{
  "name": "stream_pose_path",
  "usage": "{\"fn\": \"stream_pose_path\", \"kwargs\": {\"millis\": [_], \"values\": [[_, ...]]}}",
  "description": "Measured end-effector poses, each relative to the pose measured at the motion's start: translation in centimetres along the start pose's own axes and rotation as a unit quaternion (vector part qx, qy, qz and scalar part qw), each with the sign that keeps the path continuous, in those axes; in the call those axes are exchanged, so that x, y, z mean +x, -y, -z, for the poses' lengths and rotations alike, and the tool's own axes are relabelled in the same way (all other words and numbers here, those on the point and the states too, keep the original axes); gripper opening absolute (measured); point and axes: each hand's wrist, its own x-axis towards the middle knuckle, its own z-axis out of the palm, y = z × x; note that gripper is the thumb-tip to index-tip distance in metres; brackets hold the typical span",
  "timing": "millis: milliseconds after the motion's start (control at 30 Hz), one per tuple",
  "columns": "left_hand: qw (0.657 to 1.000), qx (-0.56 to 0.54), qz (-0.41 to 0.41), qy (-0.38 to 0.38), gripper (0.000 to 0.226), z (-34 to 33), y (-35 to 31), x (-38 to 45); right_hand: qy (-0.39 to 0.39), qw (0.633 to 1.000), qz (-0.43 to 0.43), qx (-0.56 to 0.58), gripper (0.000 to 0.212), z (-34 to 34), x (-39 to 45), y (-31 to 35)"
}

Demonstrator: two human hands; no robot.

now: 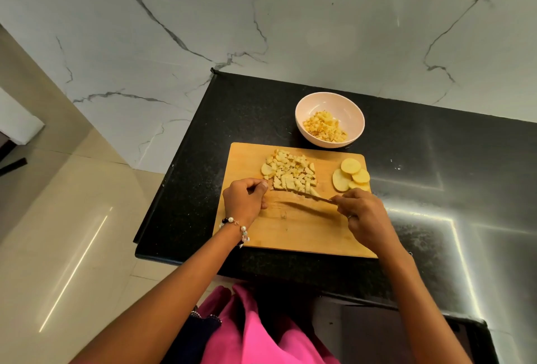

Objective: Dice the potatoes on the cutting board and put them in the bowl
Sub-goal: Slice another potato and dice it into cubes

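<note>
Over on the left, her left hand (pixel 245 198) is curled into a loose fist with its knuckles against the near edge of the diced potato pile (pixel 290 173) on the wooden cutting board (pixel 290 233); whether it pinches anything I cannot tell. The knife (pixel 308 196) lies low across the board, gripped by the right hand (pixel 363 215). Further right sit a few round potato slices (pixel 350 175), and beyond the board the white bowl (pixel 329 119) on the black counter (pixel 436 160) holds diced potato.

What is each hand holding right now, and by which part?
Both hold the knife: the right hand apparently its handle, the left hand pinching near the blade's tip.
</note>
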Motion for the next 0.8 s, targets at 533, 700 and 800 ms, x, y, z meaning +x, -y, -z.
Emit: {"fn": "stream_pose_path", "kwargs": {"millis": [533,700,800], "values": [[0.999,0.010,0.029,-0.017,0.016,-1.0,-0.7,0.8,-0.020,0.995,-0.083,0.058,0.037,0.3,-0.1,-0.2],[0.998,0.025,-0.052,0.004,0.011,-3.0,-2.3,1.4,-0.054,0.950,-0.204,0.232,0.027,1.3,-1.8,-0.6],[0.988,0.058,-0.134,0.058,0.014,-5.1,-4.6,1.5,-0.073,0.895,-0.281,0.339,0.026,1.8,-2.9,-0.3]]}}
